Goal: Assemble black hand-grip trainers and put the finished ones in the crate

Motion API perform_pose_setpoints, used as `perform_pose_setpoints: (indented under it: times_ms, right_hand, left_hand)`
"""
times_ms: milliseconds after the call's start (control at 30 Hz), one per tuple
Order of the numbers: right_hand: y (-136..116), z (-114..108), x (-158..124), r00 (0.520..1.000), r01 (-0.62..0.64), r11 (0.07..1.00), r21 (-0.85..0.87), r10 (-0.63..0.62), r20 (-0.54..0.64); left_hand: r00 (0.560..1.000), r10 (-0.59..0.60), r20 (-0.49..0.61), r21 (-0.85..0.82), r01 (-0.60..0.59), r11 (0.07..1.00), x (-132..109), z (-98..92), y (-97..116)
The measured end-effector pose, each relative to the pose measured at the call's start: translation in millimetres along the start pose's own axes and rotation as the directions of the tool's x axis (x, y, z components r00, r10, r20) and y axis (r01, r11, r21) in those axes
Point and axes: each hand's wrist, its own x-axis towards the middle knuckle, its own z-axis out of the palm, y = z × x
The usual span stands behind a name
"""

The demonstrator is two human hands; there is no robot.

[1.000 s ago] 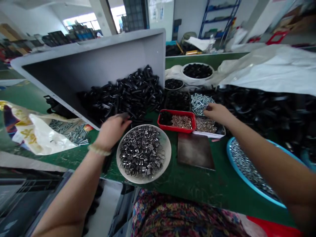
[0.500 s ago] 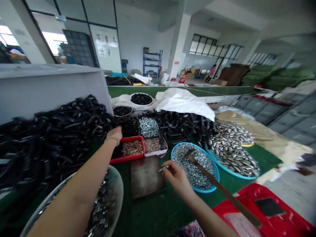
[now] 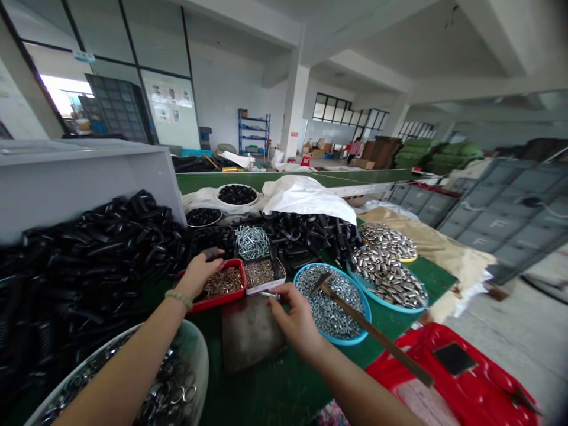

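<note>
Right hand (image 3: 295,319) working now, fingertips (image 3: 280,294) pressed together, pinching a slim silver bolt (image 3: 269,294) just above a dark square slab (image 3: 251,334). Left hand (image 3: 199,277) over a red plastic tray (image 3: 237,267) of small brass-coloured pins, fingers curled around a small dark piece (image 3: 212,253) — tight grip!

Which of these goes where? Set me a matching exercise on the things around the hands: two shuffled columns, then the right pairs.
Things:
1. beaded bracelet
2. hammer head
3. small bolt
4. metal rings

Places:
A. pinched in the right fingers
B. on the left wrist
C. over the blue tray of screws
D. in the round bowl

Pairs: 1-B, 2-C, 3-A, 4-D
</note>
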Motion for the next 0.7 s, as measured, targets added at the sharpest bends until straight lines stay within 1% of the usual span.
perform_pose_setpoints:
  times_ms: [33,67,100,133,167,200,233,300,333,400,433,467,500,533,567,600,633,667,700]
  right_hand:
    - [-0.2,3.9,3.2,1.0,0.027,1.0,-0.008,-0.027,-0.001]
    - [-0.5,8.4,5.9,0.998,0.056,0.998,-0.016,-0.056,0.002]
    - [-0.8,13.1,7.7,0.997,0.082,0.996,-0.023,-0.081,0.006]
    - [-1.2,17.8,8.5,0.994,0.105,0.994,-0.032,-0.105,0.012]
    - [-1.9,21.9,8.2,0.992,0.126,0.991,-0.045,-0.125,0.02]
    - [-2.7,25.1,6.9,0.989,0.146,0.987,-0.066,-0.145,0.029]
    - [-3.6,27.4,4.6,0.985,0.173,0.98,-0.1,-0.169,0.043]
    - [-5.4,28.8,-1.8,0.959,0.282,0.936,-0.209,-0.267,0.096]
    - [-6.0,28.4,-5.6,0.931,0.363,0.89,-0.275,-0.335,0.144]
    - [-6.3,26.8,-13.6,0.854,0.52,0.763,-0.384,-0.452,0.257]
    - [-6.0,26.1,-17.9,0.819,0.573,0.707,-0.415,-0.481,0.312]
    - [-5.3,25.7,-22.5,0.798,0.603,0.671,-0.432,-0.491,0.351]
    - [-4.2,25.5,-27.3,0.791,0.611,0.658,-0.44,-0.486,0.372]
    - [-3.0,25.7,-32.3,0.794,0.606,0.666,-0.435,-0.475,0.379]
    - [-1.6,26.2,-37.7,0.802,0.593,0.692,-0.412,-0.46,0.382]
    - [-0.2,26.7,-43.2,0.818,0.561,0.743,-0.366,-0.429,0.383]
    - [1.2,27.1,-48.8,0.843,0.504,0.813,-0.292,-0.388,0.373]
    - [2.5,27.4,-54.2,0.877,0.41,0.892,-0.191,-0.328,0.352]
    - [3.8,27.5,-59.5,0.912,0.279,0.958,-0.062,-0.245,0.331]
  left_hand:
    - [0.995,-0.024,0.093,-0.293,0.05,0.955,-21.7,10.3,4.6]
    - [0.98,-0.032,0.195,-0.508,0.129,0.852,-44.1,19.9,8.6]
    - [0.962,-0.04,0.27,-0.642,0.212,0.737,-65.9,28.1,11.7]
    - [0.951,-0.047,0.305,-0.721,0.263,0.641,-85.8,34.7,13.8]
    - [0.948,-0.058,0.313,-0.771,0.289,0.568,-102.9,39.5,14.8]
    - [0.952,-0.076,0.298,-0.804,0.293,0.517,-116.9,42.9,14.7]
    - [0.958,-0.095,0.272,-0.827,0.283,0.487,-127.7,45.2,13.8]
    - [0.967,-0.119,0.223,-0.845,0.253,0.472,-141.6,48.2,10.6]
    - [0.972,-0.117,0.201,-0.845,0.233,0.481,-146.1,49.7,9.1]
    - [0.986,-0.087,0.14,-0.842,0.165,0.514,-153.1,53.1,7.0]
    - [0.992,-0.066,0.106,-0.836,0.125,0.534,-156.5,55.1,6.5]
    - [0.996,-0.049,0.076,-0.826,0.09,0.556,-160.3,57.0,6.1]
    - [0.997,-0.037,0.061,-0.812,0.071,0.579,-164.4,58.8,5.5]
    - [0.998,-0.03,0.058,-0.795,0.064,0.603,-168.9,60.3,4.5]
    - [0.998,-0.031,0.06,-0.778,0.066,0.624,-173.8,61.5,2.8]
    - [0.997,-0.037,0.061,-0.761,0.071,0.645,-179.0,62.1,0.3]
    - [0.997,-0.05,0.056,-0.745,0.075,0.663,-184.9,62.1,-3.0]
    - [0.997,-0.07,0.045,-0.734,0.081,0.674,-191.3,61.6,-6.6]
    - [0.994,-0.098,0.04,-0.733,0.096,0.674,-198.6,60.8,-10.2]
